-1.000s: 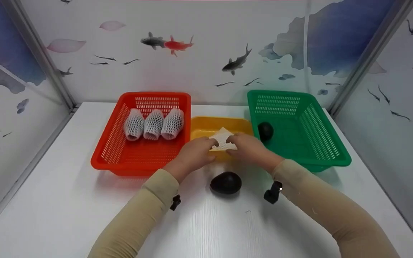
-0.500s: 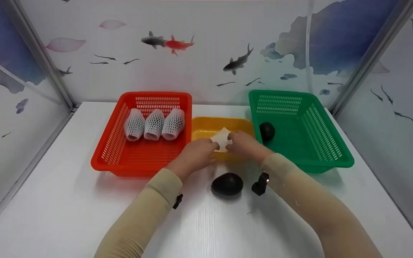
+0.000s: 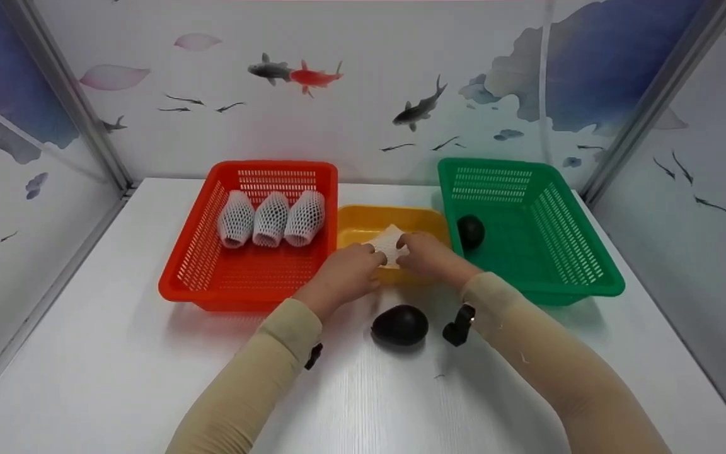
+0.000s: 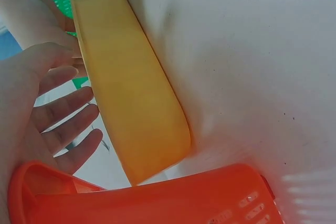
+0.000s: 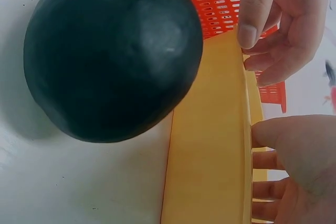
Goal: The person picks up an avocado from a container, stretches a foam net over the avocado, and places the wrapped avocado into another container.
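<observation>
Both hands reach over the near rim of a yellow tray (image 3: 394,217) to a white foam net (image 3: 389,243) inside it. My left hand (image 3: 349,271) has its fingertips at the net's left edge; its fingers are spread and loosely bent in the left wrist view, with nothing between them. On the net's right side lie the fingers of my right hand (image 3: 429,255); whether they pinch it I cannot tell, as the tray wall hides their tips in the right wrist view. A dark avocado (image 3: 399,325) lies on the table below the hands, large in the right wrist view.
Left of the tray stands a red basket (image 3: 243,293) with three white foam-netted pieces (image 3: 270,221) in a row. A green basket (image 3: 527,252) stands to the right, with another dark avocado (image 3: 471,231) at its left wall. Patterned panels (image 3: 363,113) enclose the table.
My right hand and forearm have shifted left, and my left hand slightly right, so the hands are closer over the foam net. Little has moved in the last half second.
</observation>
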Tool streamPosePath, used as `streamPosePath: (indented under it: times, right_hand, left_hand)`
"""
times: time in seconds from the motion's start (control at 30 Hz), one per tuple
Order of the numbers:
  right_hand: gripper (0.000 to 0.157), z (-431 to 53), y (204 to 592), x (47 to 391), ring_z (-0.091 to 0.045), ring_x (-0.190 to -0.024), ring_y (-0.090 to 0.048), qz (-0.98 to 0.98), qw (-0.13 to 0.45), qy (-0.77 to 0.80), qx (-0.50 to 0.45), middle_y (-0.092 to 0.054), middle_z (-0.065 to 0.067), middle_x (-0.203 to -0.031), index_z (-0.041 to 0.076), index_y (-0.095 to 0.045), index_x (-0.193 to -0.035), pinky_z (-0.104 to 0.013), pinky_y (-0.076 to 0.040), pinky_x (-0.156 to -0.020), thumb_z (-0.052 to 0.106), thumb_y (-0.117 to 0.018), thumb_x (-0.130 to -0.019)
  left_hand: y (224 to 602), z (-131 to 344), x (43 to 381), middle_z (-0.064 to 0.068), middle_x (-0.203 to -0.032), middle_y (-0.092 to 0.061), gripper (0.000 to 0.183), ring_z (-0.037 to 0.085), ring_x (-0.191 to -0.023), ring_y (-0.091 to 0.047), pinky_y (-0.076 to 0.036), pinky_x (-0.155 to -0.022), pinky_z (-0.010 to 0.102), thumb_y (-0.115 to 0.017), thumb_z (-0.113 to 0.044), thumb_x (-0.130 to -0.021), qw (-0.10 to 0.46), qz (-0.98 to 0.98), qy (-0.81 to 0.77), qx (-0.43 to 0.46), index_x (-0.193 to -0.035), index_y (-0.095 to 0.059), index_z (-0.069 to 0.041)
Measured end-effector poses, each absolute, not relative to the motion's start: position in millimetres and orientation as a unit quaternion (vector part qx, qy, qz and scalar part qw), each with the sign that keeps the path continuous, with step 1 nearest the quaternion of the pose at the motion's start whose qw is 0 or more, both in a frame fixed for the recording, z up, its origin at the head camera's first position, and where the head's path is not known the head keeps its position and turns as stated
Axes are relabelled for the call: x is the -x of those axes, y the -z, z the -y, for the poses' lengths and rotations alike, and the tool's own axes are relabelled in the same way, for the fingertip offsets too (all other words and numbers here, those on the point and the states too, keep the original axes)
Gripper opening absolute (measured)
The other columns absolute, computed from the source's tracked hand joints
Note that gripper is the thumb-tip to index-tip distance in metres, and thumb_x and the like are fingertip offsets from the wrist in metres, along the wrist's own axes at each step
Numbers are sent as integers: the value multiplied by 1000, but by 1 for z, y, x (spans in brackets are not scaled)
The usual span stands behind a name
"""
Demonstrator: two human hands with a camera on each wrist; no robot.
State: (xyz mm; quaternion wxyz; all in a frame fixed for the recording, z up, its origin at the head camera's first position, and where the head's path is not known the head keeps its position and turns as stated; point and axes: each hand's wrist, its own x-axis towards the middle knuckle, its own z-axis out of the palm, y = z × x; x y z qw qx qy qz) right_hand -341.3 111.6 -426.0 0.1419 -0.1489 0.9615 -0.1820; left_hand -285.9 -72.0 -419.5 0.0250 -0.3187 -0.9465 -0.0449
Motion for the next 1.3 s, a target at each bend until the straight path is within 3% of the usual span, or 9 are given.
streamPosePath:
  times: [0.23, 0.47, 0.77, 1.0, 1.3]
  right_hand:
    - [28, -112, 424, 341, -29, -104, -56, -961, 104, 172, 191, -61, -16, -116, -1, -60, -123, -42, -45, -98, 1, -54, -96]
    - [37, -112, 423, 342, -30, -95, -62, -955, 36, 181, 232, -67, -17, -108, -4, -69, -114, -40, -52, -87, -16, -49, -85]
    - [15, -114, 419, 336, -25, -91, -62, -946, -35, 239, 215, -68, -11, -98, 1, -74, -102, -38, -53, -86, -2, -68, -88]
    - [12, -120, 411, 328, -22, -90, -61, -942, -54, 273, 185, -67, -7, -98, 5, -73, -100, -36, -54, -84, 2, -70, -89]
    - [8, -131, 403, 316, -20, -90, -62, -916, -127, 304, 227, -65, -6, -98, 6, -72, -96, -36, -54, -81, 3, -71, -88]
  left_hand:
    - [420, 71, 286, 10, -103, -64, 30, 26, -90, -57, -52, -83, 37, -69, -24, -90, 25, 948, 40, 315, -115, -66, -9]
    - [418, 70, 286, 10, -104, -63, 31, 26, -90, -55, -51, -84, 37, -69, -25, -90, 3, 953, 48, 298, -118, -66, -10]
    - [417, 71, 285, 9, -103, -64, 31, 25, -89, -57, -52, -83, 37, -68, -25, -91, 6, 952, 61, 299, -118, -67, -10]
    - [415, 71, 287, 6, -114, -64, 36, 22, -99, -59, -50, -92, 34, -68, -28, -91, 33, 961, 160, 223, -124, -64, -14]
    - [414, 75, 284, 6, -123, -54, 64, 23, -110, -51, -46, -98, 39, -78, -41, -81, 62, 954, 227, 186, -135, -54, -16]
